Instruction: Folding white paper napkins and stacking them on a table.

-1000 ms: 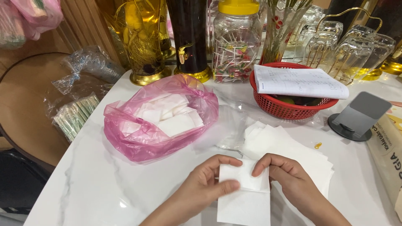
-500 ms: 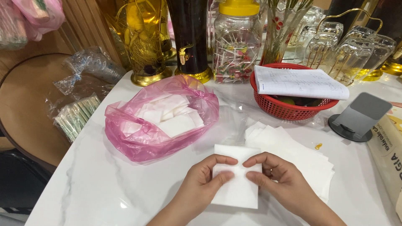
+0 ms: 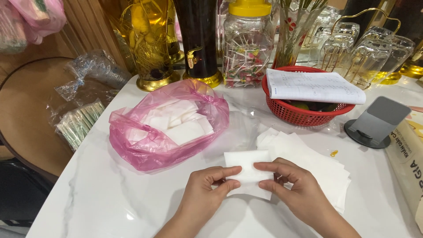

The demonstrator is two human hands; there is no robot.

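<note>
Both hands meet over a folded white napkin that lies low on the white marble tabletop: our left hand pinches its left edge between thumb and fingers, and our right hand pinches the right edge the same way, so each is closed on the napkin. Just beside the right hand we see a stack of flat white napkins, partly under that hand. To the left of the napkin sits a pink plastic bag, open at the top, with folded white squares inside. Behind the stack stands a red mesh basket with a lined sheet of paper laid across its rim. At the far right edge we see a long cream-coloured box with printed lettering, cut off by the frame, and between it and the basket a grey phone stand. Along the back of the tabletop stand a clear jar with a yellow lid, a dark tall dispenser with a brass tap, and a glass vessel of amber liquid. Upturned drinking glasses crowd the far right. On a brown round table to the left lies a clear packet of green-tipped sticks.
</note>
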